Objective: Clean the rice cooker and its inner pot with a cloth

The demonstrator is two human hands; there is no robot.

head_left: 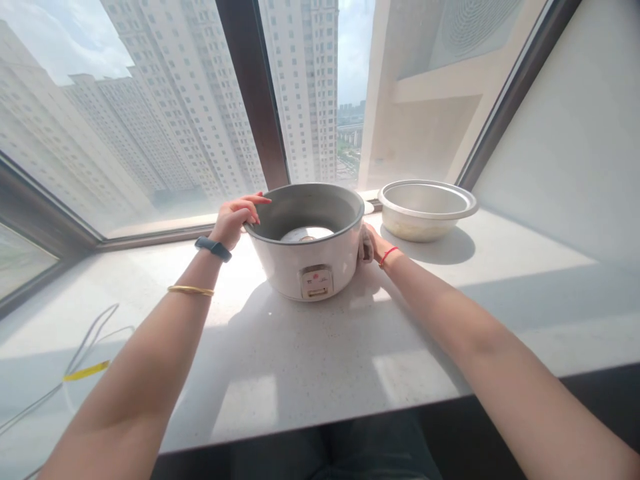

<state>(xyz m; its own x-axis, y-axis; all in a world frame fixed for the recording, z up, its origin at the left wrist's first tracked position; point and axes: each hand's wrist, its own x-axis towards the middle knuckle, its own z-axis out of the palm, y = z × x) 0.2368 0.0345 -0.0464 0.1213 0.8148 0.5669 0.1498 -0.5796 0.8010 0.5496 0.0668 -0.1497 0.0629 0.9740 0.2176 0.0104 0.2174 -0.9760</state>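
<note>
One rice cooker body [310,240] stands upright on the pale worktop [300,360] in front of the window [150,120], its control switch facing the person. It has no lid and no inner pot; only the round heating plate [306,233] shows at its bottom. Two hands hold it. The left hand [235,217] grips the cooker's left rim, fingers [255,200] curled over the edge. The right hand [369,243] presses against the cooker's right side, mostly hidden behind it, so I cannot tell how its fingers are set. One metal inner pot [426,208] sits just right of the cooker, apart from it; its contents cannot be seen. One cord [85,347] lies far left of the cooker.
</note>
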